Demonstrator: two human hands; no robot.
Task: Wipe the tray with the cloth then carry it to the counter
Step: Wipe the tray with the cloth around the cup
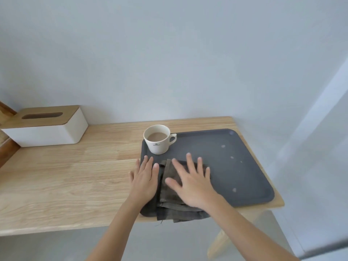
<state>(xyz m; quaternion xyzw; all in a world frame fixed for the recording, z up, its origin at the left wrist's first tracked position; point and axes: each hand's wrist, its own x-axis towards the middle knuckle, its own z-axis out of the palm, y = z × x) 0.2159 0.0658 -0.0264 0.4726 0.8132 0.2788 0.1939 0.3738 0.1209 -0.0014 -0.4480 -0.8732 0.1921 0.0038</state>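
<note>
Head view — two hands, one cloth, tray, cup.

A white cup holding a milky brown drink stands at the far left corner of a dark grey tray. On the side of the cup facing the camera there is a small dark printed emblem with a line of tiny lettering beneath it. The print is too small and blurred to read, so neither the words nor the brand can be made out. No other text, label, number or sign can be read anywhere in view.
</note>
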